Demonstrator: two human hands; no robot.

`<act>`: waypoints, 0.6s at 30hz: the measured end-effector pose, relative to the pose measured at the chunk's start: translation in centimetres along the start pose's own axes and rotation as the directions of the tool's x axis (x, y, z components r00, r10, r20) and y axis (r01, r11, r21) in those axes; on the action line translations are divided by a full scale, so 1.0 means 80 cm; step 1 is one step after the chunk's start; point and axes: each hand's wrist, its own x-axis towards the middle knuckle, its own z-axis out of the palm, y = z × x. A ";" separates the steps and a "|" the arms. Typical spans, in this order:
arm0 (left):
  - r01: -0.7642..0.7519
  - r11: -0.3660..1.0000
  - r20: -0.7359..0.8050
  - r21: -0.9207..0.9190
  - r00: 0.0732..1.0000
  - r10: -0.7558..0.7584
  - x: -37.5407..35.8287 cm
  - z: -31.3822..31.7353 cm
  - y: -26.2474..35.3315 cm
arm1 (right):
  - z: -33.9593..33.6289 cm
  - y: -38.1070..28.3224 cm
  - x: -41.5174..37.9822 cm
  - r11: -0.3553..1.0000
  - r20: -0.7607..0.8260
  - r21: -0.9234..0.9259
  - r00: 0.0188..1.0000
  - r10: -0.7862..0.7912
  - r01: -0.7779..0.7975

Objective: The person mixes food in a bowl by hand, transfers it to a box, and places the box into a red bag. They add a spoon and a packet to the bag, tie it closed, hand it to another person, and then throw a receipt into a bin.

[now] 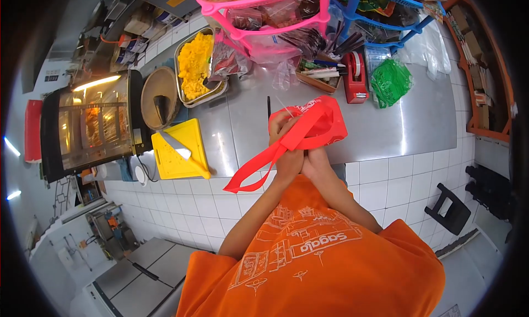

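A red fabric carry bag [333, 118] with white print hangs over the near edge of the steel counter, its long red handles [300, 135] looped across my hands. My left hand [281, 127] is closed, fingers bent around the gathered bag handle. A thin whitish strip [285, 106] sticks up beside its fingertips. Close against it, my right hand [315, 158] reaches under the bag. Its wrist shows, but the red fabric and the left hand hide its fingers. A thin black stick [269, 106] lies on the counter just beyond the hands.
On the steel counter [397, 129], a yellow cutting board [168, 157] bears a knife [179, 147]. Further back stand a metal tray [216, 92] of yellow food, a pink rack [264, 28], a pen box [325, 81], a red tape dispenser [355, 80] and green ties [391, 81].
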 end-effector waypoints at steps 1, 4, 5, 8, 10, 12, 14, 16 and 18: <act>0.024 0.994 0.046 -0.110 0.999 -0.019 -0.003 -0.001 0.001 | -0.001 0.001 -0.004 1.000 -0.007 0.006 1.000 -0.008 0.008; 0.124 0.974 0.063 -0.192 0.992 -0.113 -0.001 0.002 0.007 | 0.008 -0.002 -0.016 0.985 -0.132 -0.151 0.986 -0.106 0.085; 0.149 0.958 0.041 -0.245 0.989 -0.144 0.002 0.006 0.004 | 0.014 -0.004 -0.017 0.966 -0.181 -0.232 0.971 -0.157 0.113; 0.277 0.897 0.075 -0.344 0.961 -0.268 0.016 0.011 -0.001 | 0.007 -0.019 -0.020 0.765 -0.132 -0.638 0.966 -0.224 0.090; 0.438 0.844 0.230 -0.309 0.896 -0.381 0.029 -0.005 -0.001 | 0.011 -0.036 -0.024 0.630 -0.045 -0.770 0.975 -0.217 0.105; 0.562 0.733 0.342 -0.383 0.823 -0.453 0.041 -0.010 0.010 | 0.026 -0.048 -0.030 0.475 -0.018 -0.875 0.974 -0.226 0.094; 0.622 0.657 0.340 -0.426 0.783 -0.521 0.039 -0.007 0.005 | 0.040 -0.054 -0.036 0.316 -0.051 -0.948 0.963 -0.265 0.037; 0.628 0.669 0.336 -0.398 0.778 -0.530 0.038 -0.005 -0.001 | 0.052 -0.067 -0.043 -0.147 0.172 -0.980 0.935 -0.309 0.131; 0.645 0.667 0.339 -0.373 0.764 -0.549 0.037 -0.004 -0.007 | 0.069 -0.077 -0.051 -0.416 0.300 -0.895 0.907 -0.296 0.161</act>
